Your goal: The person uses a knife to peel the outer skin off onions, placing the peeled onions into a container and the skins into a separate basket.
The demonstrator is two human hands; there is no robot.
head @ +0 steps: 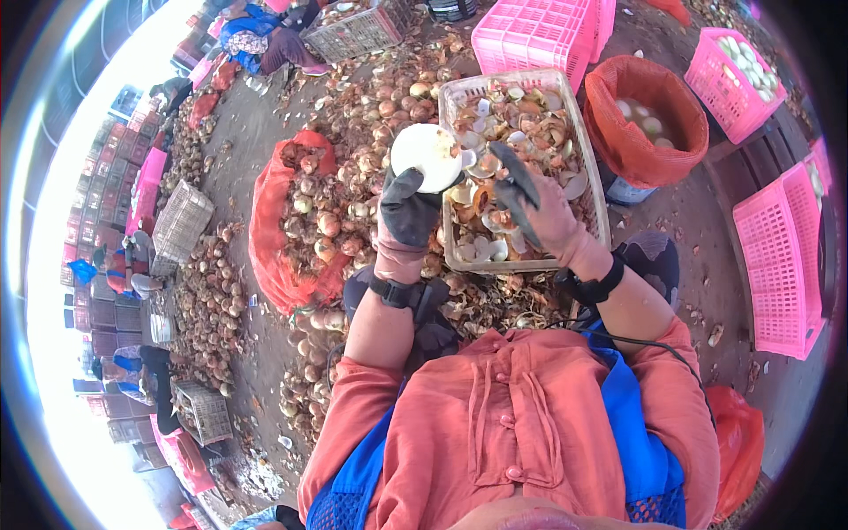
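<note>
My left hand (409,209), in a pink glove with dark-coated fingers, grips a large peeled white onion (424,159) from below. A brownish patch marks the onion's upper right side. To its right, my right hand (540,205), gloved alike, is held over a pale plastic crate (603,218) with thumb and fingers apart. I see nothing held in it, though the palm is hidden. Onion skins and peeled outer layers (530,126) fill the crate. Left of my left hand, unpeeled onions (328,225) spill from a red mesh sack (268,225).
An orange-red mesh-lined bucket (682,139) holds peeled onions in cloudy water. Pink crates (536,33) stand beyond, and another pink crate (775,265) is at the right. Loose onions (205,305) and scraps litter the floor. Several other people, one in blue (248,33), sit nearby.
</note>
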